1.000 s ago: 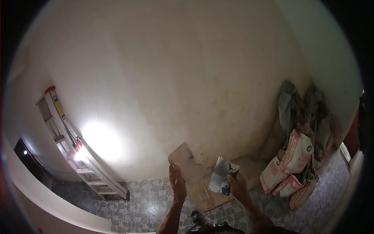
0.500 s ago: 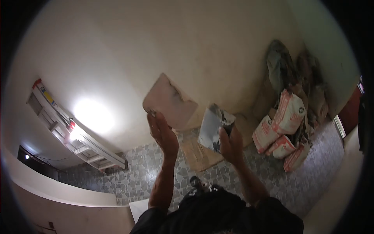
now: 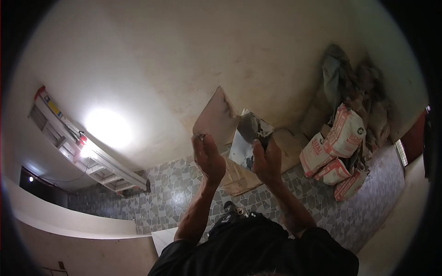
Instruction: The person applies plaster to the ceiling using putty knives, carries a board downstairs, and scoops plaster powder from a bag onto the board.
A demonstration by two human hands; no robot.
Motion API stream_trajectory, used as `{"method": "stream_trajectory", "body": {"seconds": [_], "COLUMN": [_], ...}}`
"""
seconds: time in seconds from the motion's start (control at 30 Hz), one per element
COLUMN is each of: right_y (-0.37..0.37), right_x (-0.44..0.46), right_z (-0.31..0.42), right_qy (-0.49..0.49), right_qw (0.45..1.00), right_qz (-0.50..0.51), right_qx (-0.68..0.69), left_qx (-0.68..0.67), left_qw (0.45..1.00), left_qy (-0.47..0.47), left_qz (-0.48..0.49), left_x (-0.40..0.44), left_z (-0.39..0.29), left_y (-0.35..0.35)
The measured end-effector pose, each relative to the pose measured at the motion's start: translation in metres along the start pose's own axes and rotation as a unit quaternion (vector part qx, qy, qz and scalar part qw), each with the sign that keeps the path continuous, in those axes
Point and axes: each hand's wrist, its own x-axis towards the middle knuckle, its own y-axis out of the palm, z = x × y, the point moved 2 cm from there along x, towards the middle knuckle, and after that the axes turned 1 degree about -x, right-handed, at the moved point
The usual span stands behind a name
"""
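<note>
My left hand point(image 3: 209, 161) is closed on the near edge of a thin, flat pinkish sheet point(image 3: 214, 119), which tilts upward and has a dark smudge on its right part. Its exact kind I cannot make out. My right hand point(image 3: 268, 161) grips a steel plastering trowel point(image 3: 241, 145) by its dark handle side, thumb on top. Whitish and dark smears mark the trowel's shiny blade. The trowel's left edge lies close beside the sheet in view; whether the two touch I cannot tell.
A ladder point(image 3: 87, 147) leans at the left near a bright light. Red-and-white paper bags point(image 3: 343, 131) are piled at the right, with greyish cloth or sacks point(image 3: 334, 76) behind. Cardboard point(image 3: 241, 181) lies on the stone-patterned floor point(image 3: 172, 179), below the pale wall point(image 3: 184, 50).
My left hand has moved right with the pinkish sheet, bringing it close to the trowel. The trowel has turned slightly and shifted a little left and up.
</note>
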Motion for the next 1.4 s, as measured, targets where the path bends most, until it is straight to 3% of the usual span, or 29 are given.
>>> {"method": "stream_trajectory", "body": {"seconds": [0.33,0.4,0.47,0.67,0.77,0.97,1.07,1.27,1.4], "right_y": [0.041,0.053,0.061,0.084,0.1,0.124,0.137,0.161,0.186], "right_x": [0.043,0.055,0.06,0.079,0.089,0.107,0.115,0.127,0.141], "right_z": [-0.022,-0.028,-0.036,-0.038,-0.051,-0.056,-0.06,-0.108,-0.131], "right_qy": [-0.019,-0.029,-0.018,0.046,0.016,0.089,0.08,0.125,0.135], "right_qw": [1.0,1.0,1.0,0.998,0.998,0.993,0.994,0.991,0.983], "right_qz": [0.0,0.006,0.014,0.053,0.057,0.07,0.064,0.046,0.021], "right_qx": [-0.008,-0.012,0.014,-0.007,0.002,0.042,0.048,0.03,0.121], "left_qx": [0.035,0.081,0.048,0.085,0.086,0.094,0.106,0.145,0.164], "left_qw": [0.999,0.988,0.994,0.984,0.979,0.969,0.956,0.944,0.934], "left_qy": [0.0,0.121,0.036,0.039,-0.026,-0.053,-0.097,-0.103,-0.111], "left_qz": [0.036,0.05,0.095,0.15,0.183,0.22,0.255,0.277,0.298], "left_x": [0.017,0.025,0.026,0.041,0.049,0.056,0.057,0.066,0.073], "left_z": [0.058,0.075,0.084,0.11,0.119,0.145,0.158,0.172,0.187], "left_y": [0.006,0.003,0.003,-0.001,-0.005,-0.017,-0.027,-0.044,-0.06]}}
